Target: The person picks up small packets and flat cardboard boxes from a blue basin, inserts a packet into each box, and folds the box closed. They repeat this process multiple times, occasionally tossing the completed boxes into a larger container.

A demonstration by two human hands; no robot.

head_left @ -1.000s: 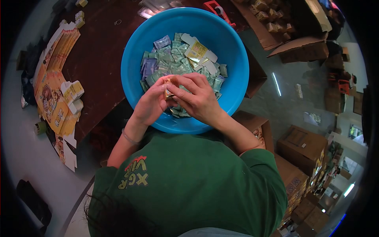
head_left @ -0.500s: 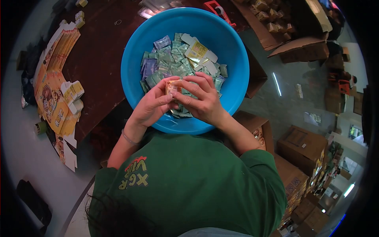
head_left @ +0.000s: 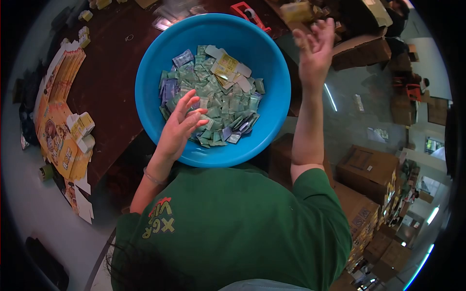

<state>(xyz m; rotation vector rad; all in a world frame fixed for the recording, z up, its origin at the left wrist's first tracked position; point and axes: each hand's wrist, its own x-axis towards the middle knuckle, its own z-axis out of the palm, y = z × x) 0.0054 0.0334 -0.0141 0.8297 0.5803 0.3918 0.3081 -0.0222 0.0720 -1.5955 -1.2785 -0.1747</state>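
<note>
My left hand [head_left: 179,127] hovers over the near left part of a blue basin [head_left: 282,92], fingers apart and holding nothing. Inside the basin lie many small green sachets [head_left: 213,89], some purple sachets [head_left: 170,89] and an unfolded yellow-and-white box [head_left: 226,65]. Out to the right, past the basin's rim, my right hand [head_left: 315,51] is raised with its fingers spread. Just beyond its fingertips is a small yellow box [head_left: 297,11], smeared by motion and apart from the hand, near an open carton [head_left: 361,51] with small boxes in it.
Flat printed box blanks [head_left: 60,131] are stacked at the left of the dark table [head_left: 114,72], with a few small boxes [head_left: 81,128] on them. A red tape dispenser [head_left: 250,16] lies behind the basin. Closed cartons [head_left: 366,167] stand on the floor at the right.
Both hands were together over the basin around a small box. My right hand has swung up and right and let go of it; my left hand has opened and drawn slightly left.
</note>
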